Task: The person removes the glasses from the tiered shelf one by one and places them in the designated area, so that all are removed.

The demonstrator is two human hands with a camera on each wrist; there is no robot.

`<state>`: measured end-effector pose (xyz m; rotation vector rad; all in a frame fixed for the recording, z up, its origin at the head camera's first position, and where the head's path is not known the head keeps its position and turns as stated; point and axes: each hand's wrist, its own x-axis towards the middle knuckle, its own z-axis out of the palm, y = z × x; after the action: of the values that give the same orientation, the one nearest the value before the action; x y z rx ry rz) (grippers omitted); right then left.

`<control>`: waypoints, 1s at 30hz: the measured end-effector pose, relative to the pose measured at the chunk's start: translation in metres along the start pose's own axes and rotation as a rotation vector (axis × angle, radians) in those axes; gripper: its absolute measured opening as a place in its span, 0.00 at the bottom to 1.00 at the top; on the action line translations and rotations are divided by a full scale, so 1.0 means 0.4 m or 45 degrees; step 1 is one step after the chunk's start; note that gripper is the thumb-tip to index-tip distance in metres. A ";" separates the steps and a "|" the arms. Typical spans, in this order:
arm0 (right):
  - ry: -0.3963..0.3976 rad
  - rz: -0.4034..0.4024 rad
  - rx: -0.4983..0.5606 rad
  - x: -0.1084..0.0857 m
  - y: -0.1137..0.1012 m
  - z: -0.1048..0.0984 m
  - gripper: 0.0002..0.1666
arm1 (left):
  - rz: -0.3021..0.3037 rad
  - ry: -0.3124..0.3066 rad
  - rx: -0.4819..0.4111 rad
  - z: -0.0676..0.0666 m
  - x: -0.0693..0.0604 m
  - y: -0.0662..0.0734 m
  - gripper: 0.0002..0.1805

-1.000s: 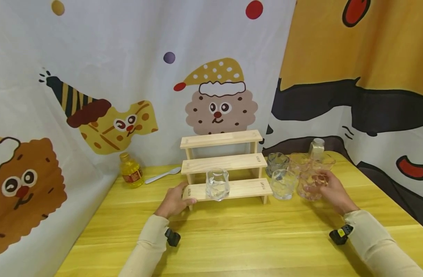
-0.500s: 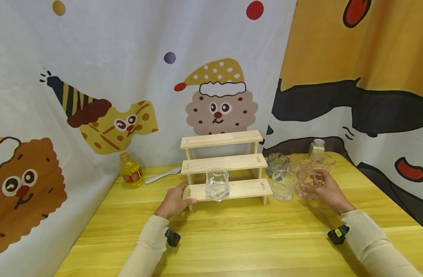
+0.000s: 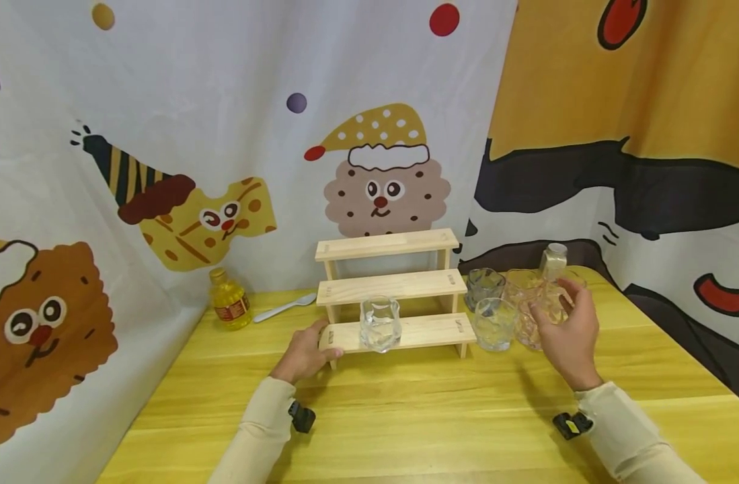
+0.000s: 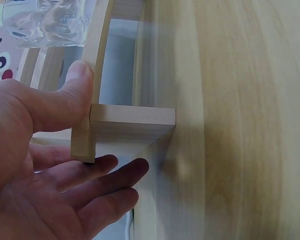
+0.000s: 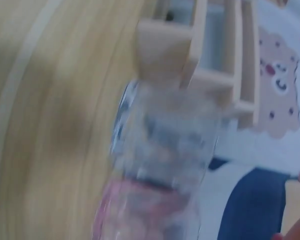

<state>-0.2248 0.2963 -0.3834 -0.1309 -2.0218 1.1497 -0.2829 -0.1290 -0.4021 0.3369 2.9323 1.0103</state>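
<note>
A three-step wooden display rack (image 3: 389, 287) stands on the table, with a clear wavy glass (image 3: 380, 325) upright on its lowest step. My left hand (image 3: 302, 351) grips that step's left end; in the left wrist view the thumb (image 4: 80, 75) lies on the wood and the fingers reach beneath. Right of the rack, my right hand (image 3: 570, 339) hovers by a pink-tinted glass (image 3: 528, 333), fingers spread and holding nothing. This hand partly hides the pink glass. Beside it stands a second clear glass (image 3: 495, 326). The right wrist view is blurred.
Behind these are a smoky grey glass (image 3: 484, 286), more pinkish glasses (image 3: 520, 282) and a capped clear jar (image 3: 553, 259). At the left stand a yellow bottle (image 3: 230, 300) and a white plastic spoon (image 3: 284, 308). A printed curtain (image 3: 254, 134) hangs behind the table.
My right hand has let go of the pink glass, after shifting it slightly left towards the clear one, and has risen off it. My left hand stays on the rack.
</note>
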 end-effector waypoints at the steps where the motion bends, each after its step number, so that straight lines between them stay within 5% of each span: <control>1: 0.055 -0.025 0.053 -0.007 -0.009 0.014 0.35 | 0.002 -0.001 0.002 0.001 0.000 -0.002 0.36; 6: 0.125 -0.141 0.299 -0.048 -0.061 0.090 0.28 | 0.004 -0.003 -0.002 0.008 -0.004 -0.013 0.37; 10: 0.022 -0.189 0.436 -0.087 -0.116 0.163 0.27 | 0.022 0.007 -0.009 0.010 -0.008 -0.020 0.36; 15: -0.168 -0.170 0.439 -0.133 -0.179 0.247 0.26 | 0.023 0.006 -0.012 0.005 -0.006 -0.012 0.36; 24: -0.616 0.049 0.336 -0.172 -0.233 0.349 0.44 | 0.027 -0.002 -0.022 0.002 0.004 0.000 0.36; 30: -0.793 0.218 0.391 -0.174 -0.240 0.389 0.53 | 0.016 0.003 -0.013 0.003 0.004 -0.004 0.35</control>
<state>-0.2562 0.1037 -0.3938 0.2440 -2.3539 1.7573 -0.2847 -0.1290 -0.4039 0.3544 2.9293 1.0276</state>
